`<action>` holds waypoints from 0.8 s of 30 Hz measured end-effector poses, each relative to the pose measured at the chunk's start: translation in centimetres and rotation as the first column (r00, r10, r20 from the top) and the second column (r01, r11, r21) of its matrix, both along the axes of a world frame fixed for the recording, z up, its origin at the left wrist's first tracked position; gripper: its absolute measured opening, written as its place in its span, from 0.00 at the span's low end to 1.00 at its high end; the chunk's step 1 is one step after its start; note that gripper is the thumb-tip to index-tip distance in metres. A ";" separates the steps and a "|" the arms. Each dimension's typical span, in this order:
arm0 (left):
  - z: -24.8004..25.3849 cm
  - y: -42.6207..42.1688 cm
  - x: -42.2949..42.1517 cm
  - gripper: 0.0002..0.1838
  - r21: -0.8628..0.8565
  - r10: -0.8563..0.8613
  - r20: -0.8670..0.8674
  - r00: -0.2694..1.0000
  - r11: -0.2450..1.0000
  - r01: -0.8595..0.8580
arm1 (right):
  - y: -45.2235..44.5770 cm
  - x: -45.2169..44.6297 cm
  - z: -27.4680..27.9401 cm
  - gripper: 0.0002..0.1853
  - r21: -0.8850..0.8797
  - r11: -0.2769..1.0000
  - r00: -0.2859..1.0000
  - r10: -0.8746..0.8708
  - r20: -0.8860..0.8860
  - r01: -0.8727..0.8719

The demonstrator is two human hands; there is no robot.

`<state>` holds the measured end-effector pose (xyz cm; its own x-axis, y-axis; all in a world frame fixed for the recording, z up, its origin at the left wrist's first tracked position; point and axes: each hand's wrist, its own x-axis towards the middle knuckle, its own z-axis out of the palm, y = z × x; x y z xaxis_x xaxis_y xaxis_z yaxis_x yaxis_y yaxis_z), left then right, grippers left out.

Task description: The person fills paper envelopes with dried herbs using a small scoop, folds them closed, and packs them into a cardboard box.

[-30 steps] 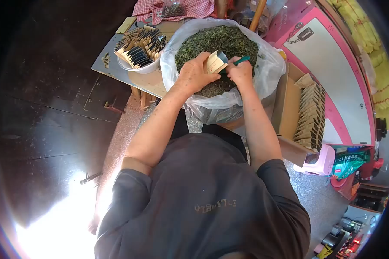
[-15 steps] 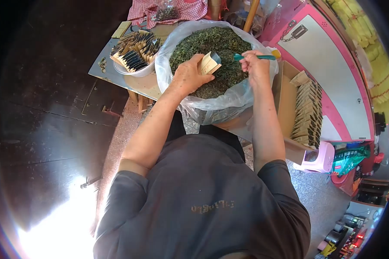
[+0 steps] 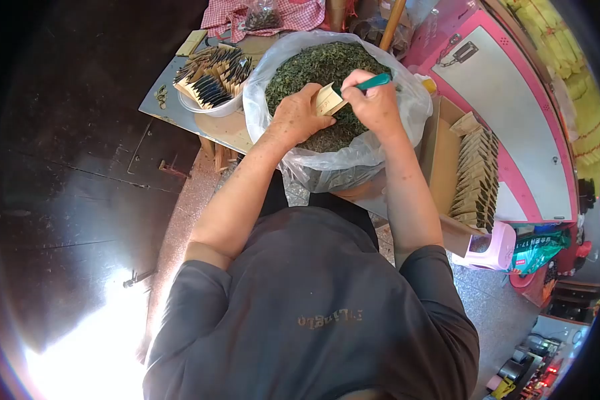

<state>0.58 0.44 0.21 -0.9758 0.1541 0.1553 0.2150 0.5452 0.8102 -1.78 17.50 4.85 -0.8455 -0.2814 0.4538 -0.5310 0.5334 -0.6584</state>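
My left hand (image 3: 299,119) grips a small tan paper packet (image 3: 328,100) with handwriting on it, its mouth turned up and to the right. Between the fingers of my right hand (image 3: 375,107) is a green plastic scoop (image 3: 377,81). Its handle points up right, and its other end is at the packet's mouth, mostly hidden by my fingers. Both hands are over a heap of dried green leaves (image 3: 327,63) in a clear plastic bag (image 3: 257,100) with its rim spread wide.
Left of the bag, a white bowl (image 3: 228,109) of dark-edged packets stands on the table (image 3: 237,130). At right, a cardboard box (image 3: 445,150) contains a row of packets (image 3: 475,175). Beyond are a pink-and-white cabinet (image 3: 500,87) and a pink plastic stool (image 3: 495,250).
My right hand has moved left with the green scoop, bringing it to the packet's mouth. The scoop's handle has swung to point up right. My left hand keeps its hold on the packet.
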 end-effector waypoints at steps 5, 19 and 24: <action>-0.4 -0.3 0.0 0.34 0.053 0.012 -0.005 1.000 0.999 -0.012 | 0.1 -0.2 1.4 0.02 -0.043 0.999 0.988 0.024 -0.151 -0.031; -0.3 -0.5 0.2 0.36 0.075 0.015 -0.010 1.000 0.997 -0.015 | 3.4 -1.5 0.8 0.03 -0.181 0.972 0.984 -0.164 -0.065 0.150; -0.8 -0.4 0.0 0.36 0.070 0.025 -0.021 0.999 0.997 -0.024 | 2.2 -3.5 -7.1 0.06 0.195 0.932 0.950 -0.312 -0.005 0.307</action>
